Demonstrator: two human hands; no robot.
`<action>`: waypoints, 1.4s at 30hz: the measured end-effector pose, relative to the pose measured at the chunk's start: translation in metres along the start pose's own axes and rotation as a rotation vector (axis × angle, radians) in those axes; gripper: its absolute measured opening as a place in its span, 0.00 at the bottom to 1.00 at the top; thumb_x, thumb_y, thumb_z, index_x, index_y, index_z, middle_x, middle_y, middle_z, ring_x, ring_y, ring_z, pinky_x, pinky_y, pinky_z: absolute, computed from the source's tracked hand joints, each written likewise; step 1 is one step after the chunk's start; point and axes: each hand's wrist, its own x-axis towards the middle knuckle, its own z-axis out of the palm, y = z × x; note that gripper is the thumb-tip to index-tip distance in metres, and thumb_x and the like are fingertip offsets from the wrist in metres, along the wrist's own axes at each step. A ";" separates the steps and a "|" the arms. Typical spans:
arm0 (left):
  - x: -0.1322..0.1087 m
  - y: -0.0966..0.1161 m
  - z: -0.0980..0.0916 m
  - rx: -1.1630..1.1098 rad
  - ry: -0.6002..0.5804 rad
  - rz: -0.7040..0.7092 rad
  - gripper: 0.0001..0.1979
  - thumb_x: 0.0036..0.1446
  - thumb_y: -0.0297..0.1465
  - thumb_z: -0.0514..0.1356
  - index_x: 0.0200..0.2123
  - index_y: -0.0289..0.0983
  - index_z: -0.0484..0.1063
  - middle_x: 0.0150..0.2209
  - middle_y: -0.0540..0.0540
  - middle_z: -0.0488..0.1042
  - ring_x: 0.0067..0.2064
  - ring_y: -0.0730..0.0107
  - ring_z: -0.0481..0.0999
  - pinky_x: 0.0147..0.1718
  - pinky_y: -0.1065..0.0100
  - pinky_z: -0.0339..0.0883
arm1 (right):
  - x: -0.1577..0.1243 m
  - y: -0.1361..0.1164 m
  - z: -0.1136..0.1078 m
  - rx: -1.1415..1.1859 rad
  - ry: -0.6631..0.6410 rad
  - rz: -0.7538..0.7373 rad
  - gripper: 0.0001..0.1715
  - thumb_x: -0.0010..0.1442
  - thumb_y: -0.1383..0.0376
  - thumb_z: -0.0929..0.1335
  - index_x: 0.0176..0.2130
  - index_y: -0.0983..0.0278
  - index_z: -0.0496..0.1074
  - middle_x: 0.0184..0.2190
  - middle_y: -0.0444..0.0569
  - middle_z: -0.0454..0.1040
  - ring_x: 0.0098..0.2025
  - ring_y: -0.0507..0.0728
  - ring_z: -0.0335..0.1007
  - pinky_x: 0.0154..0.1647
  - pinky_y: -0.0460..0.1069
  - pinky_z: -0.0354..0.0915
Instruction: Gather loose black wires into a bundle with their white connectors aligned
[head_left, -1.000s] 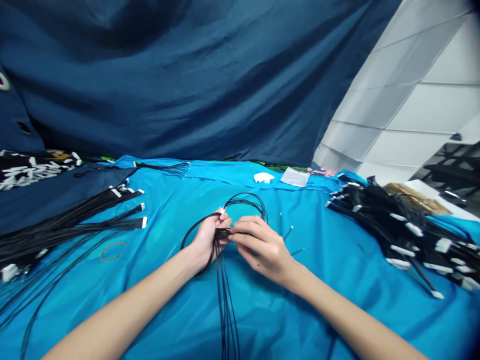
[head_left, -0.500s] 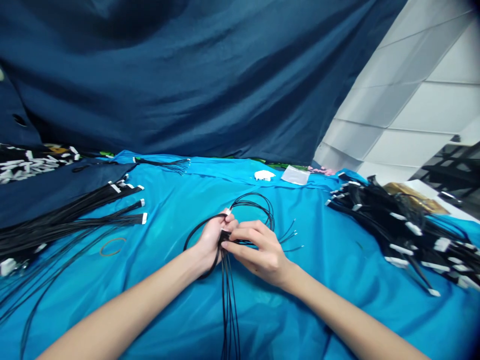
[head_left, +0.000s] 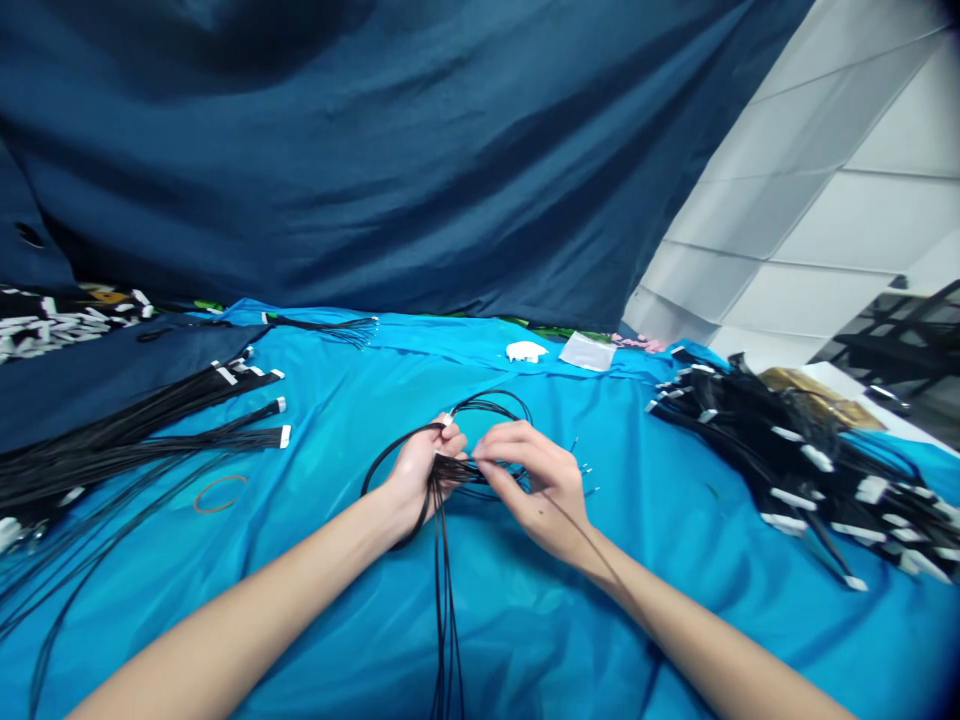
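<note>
Near the middle, my left hand (head_left: 418,472) is closed around a bundle of thin black wires (head_left: 444,560) and a looped black cable (head_left: 377,462). A small white connector (head_left: 448,420) pokes out above its fingers. To its right, my right hand (head_left: 534,483) pinches a black wire between thumb and index finger, and a dark strand runs back over its wrist. Some wires hang down toward the front, others curve in a loop above the hands. Loose wire ends with small bright tips show just behind my right hand.
Bundles of black cables with white connectors lie at left (head_left: 172,410) and a heap of them at right (head_left: 795,450). A tan rubber band (head_left: 220,494), a white pile (head_left: 526,351) and a clear bag (head_left: 588,351) rest on the blue cloth (head_left: 322,620).
My right hand has drawn away to the right from my left hand, with a wire between its fingertips. The wire loop above the hands looks lower and flatter.
</note>
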 end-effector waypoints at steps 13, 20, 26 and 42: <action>0.001 0.008 0.000 0.121 0.213 0.150 0.16 0.59 0.30 0.44 0.18 0.37 0.52 0.10 0.57 0.49 0.10 0.82 0.50 0.08 0.79 0.41 | 0.022 0.017 -0.032 0.810 0.467 0.681 0.10 0.49 0.63 0.71 0.33 0.64 0.72 0.26 0.41 0.69 0.31 0.49 0.68 0.39 0.47 0.68; 0.000 0.009 -0.003 0.139 0.201 0.160 0.15 0.58 0.30 0.45 0.19 0.37 0.52 0.10 0.57 0.49 0.11 0.81 0.50 0.09 0.79 0.41 | 0.033 0.019 -0.059 0.749 0.638 0.615 0.15 0.46 0.63 0.72 0.36 0.65 0.72 0.23 0.39 0.64 0.26 0.45 0.64 0.25 0.39 0.63; 0.003 0.013 -0.005 0.060 0.133 0.215 0.16 0.58 0.31 0.46 0.18 0.37 0.51 0.11 0.57 0.49 0.11 0.82 0.49 0.10 0.77 0.41 | 0.033 0.016 -0.059 0.686 0.634 0.609 0.14 0.47 0.63 0.72 0.36 0.64 0.71 0.24 0.39 0.66 0.27 0.46 0.65 0.26 0.40 0.64; 0.001 0.014 -0.005 0.040 0.056 0.272 0.17 0.58 0.33 0.47 0.18 0.36 0.52 0.11 0.56 0.50 0.12 0.82 0.50 0.11 0.77 0.44 | 0.029 0.016 -0.056 0.703 0.551 0.640 0.09 0.49 0.66 0.69 0.34 0.66 0.70 0.22 0.41 0.67 0.24 0.47 0.65 0.23 0.42 0.64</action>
